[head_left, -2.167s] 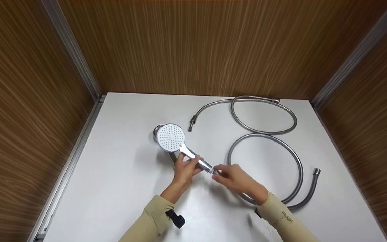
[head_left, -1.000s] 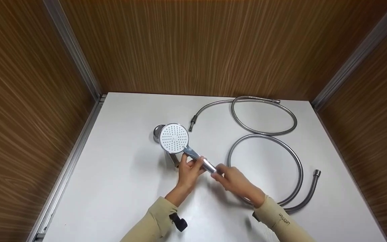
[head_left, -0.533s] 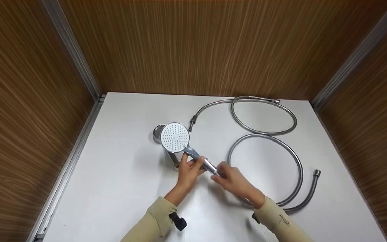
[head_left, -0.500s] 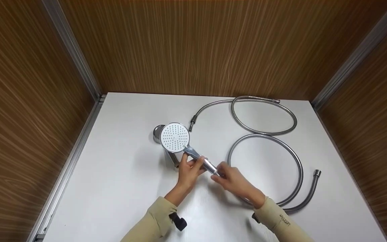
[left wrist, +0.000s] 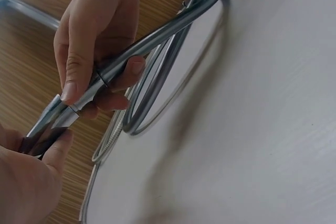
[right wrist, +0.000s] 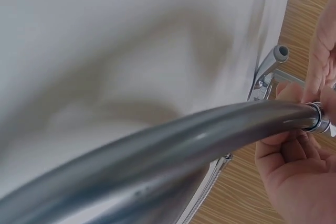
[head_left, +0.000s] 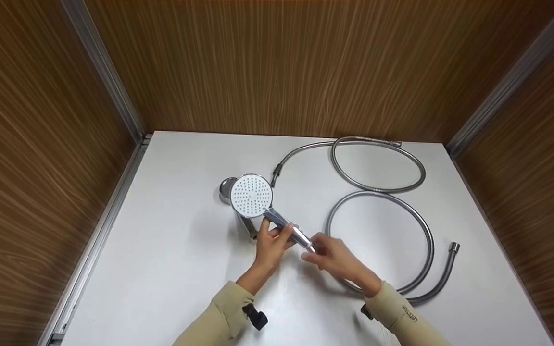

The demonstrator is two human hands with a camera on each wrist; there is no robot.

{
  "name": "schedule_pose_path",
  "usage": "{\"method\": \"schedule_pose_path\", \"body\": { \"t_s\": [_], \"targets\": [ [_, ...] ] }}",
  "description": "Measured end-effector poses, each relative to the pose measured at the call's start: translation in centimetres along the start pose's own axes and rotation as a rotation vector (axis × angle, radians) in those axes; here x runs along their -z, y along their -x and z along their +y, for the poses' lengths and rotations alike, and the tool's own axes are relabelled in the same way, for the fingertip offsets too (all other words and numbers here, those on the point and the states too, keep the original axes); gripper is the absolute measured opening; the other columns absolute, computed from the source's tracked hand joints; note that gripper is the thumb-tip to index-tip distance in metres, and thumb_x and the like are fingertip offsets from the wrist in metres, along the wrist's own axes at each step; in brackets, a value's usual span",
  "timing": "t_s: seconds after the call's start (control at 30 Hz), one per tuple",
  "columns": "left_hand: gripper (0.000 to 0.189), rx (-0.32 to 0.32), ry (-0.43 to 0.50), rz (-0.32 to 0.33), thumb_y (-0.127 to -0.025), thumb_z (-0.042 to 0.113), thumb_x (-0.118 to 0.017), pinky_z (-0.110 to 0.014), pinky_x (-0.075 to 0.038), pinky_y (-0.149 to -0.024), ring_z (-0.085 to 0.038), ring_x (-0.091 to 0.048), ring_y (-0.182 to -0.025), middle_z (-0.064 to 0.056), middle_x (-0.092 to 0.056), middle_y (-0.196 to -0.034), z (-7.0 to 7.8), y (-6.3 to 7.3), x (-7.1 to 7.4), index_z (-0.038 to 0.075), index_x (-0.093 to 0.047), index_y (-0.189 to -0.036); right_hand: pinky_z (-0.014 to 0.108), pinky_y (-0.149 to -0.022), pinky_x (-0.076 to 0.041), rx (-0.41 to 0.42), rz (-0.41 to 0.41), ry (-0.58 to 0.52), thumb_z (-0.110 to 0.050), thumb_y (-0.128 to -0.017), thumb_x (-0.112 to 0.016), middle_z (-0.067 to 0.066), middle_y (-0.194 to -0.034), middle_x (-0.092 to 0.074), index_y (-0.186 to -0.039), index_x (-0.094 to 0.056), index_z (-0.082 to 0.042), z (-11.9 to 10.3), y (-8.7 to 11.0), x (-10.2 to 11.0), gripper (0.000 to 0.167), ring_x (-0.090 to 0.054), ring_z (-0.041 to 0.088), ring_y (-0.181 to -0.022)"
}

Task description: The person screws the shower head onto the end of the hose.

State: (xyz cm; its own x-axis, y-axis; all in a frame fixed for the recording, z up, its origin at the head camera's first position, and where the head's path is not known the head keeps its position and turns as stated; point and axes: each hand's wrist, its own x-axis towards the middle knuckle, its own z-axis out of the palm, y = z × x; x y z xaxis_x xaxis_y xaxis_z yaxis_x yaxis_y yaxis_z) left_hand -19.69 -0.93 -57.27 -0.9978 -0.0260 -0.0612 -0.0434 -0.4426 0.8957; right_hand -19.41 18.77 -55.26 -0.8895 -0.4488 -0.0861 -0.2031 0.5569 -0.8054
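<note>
Steady the shower head (head_left: 251,196), held above the tabletop (head_left: 161,278) by its handle (head_left: 300,236) in the left hand's (head_left: 269,250) grip; with the end of the grey hose (head_left: 431,242) pinched in the right hand's (head_left: 336,259) grip, align both, turn lightly, ease off if binding.

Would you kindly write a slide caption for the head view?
Left hand holds a handheld showerhead; right hand grips the smooth hose at the handle's end.

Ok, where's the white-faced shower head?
In the head view, the shower head is in the left hand, face left of centre, lower end by the right hand.
</note>
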Motion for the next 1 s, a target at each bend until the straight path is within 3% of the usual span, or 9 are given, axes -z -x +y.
{"method": "schedule_pose_path", "body": {
  "t_s": [0.1, 0.17, 0.33, 0.6, 0.73, 1.0],
  "targets": [
    [0.044, -0.006, -0.004, 0.005, -0.103, -0.001, -0.063, -0.046, -0.065, -0.093, -0.035, -0.076, -0.104, -0.036, -0.071, -0.115, -0.01, 0.0, -0.05, -0.006, -0.041, -0.141, 0.019, -0.052, -0.049, -0.018, 0.026, -0.039, -0.028, -0.094, -0.081, 0.005, -0.078, -0.072, -0.109, -0.061, -0.006, 0.01, 0.06, -0.02, 0.034, -0.062, 0.009, -0.06],
    [0.044, -0.003, -0.007, 0.011, -0.103, -0.001, -0.063, -0.046, -0.065, -0.094, -0.037, -0.076, -0.107, -0.036, -0.07, -0.116, -0.02, 0.0, -0.1, -0.006, -0.041, -0.141, 0.019, -0.052, -0.048, -0.012, 0.035, -0.052, -0.026, -0.094, -0.081, 0.01, -0.077, -0.073, -0.107, -0.059, -0.006, -0.01, 0.11, -0.01, 0.033, -0.062, 0.009, -0.06],
    [0.044, 0.004, -0.024, 0.017, -0.103, 0.001, -0.064, -0.045, -0.065, -0.094, -0.041, -0.075, -0.11, -0.037, -0.07, -0.118, -0.03, -0.02, -0.2, -0.006, -0.04, -0.14, 0.019, -0.053, -0.046, 0.024, 0.019, -0.036, -0.026, -0.099, -0.075, 0.022, -0.081, -0.073, -0.107, -0.059, -0.006, -0.02, 0.18, 0.16, 0.026, -0.062, 0.009, -0.06],
    [0.043, 0.009, -0.041, 0.009, -0.104, 0.002, -0.063, -0.045, -0.065, -0.093, -0.038, -0.076, -0.105, -0.036, -0.07, -0.118, -0.18, -0.07, -0.13, -0.006, -0.041, -0.139, 0.021, -0.058, -0.05, 0.033, -0.04, 0.013, -0.029, -0.106, -0.064, 0.018, -0.091, -0.075, -0.109, -0.064, -0.013, 0.1, 0.28, 0.44, 0.016, -0.067, 0.019, -0.069],
    [0.043, 0.007, -0.031, 0.003, -0.104, 0.002, -0.063, -0.046, -0.065, -0.094, -0.039, -0.076, -0.106, -0.036, -0.07, -0.118, -0.16, -0.06, -0.12, -0.007, -0.04, -0.138, 0.021, -0.06, -0.049, 0.027, -0.046, 0.022, -0.03, -0.108, -0.06, 0.017, -0.091, -0.074, -0.11, -0.067, -0.013, 0.02, 0.28, 0.53, 0.019, -0.064, 0.016, -0.07],
    [0.042, 0.007, -0.032, -0.001, -0.104, 0.002, -0.063, -0.046, -0.064, -0.094, -0.036, -0.077, -0.104, -0.037, -0.07, -0.118, -0.17, -0.03, -0.19, -0.005, -0.041, -0.139, 0.019, -0.055, -0.049, 0.009, 0.032, -0.01, -0.03, -0.096, -0.078, 0.005, -0.078, -0.072, -0.11, -0.067, -0.006, 0.01, 0.17, 0.18, 0.03, -0.062, 0.008, -0.063]
  ]
}}
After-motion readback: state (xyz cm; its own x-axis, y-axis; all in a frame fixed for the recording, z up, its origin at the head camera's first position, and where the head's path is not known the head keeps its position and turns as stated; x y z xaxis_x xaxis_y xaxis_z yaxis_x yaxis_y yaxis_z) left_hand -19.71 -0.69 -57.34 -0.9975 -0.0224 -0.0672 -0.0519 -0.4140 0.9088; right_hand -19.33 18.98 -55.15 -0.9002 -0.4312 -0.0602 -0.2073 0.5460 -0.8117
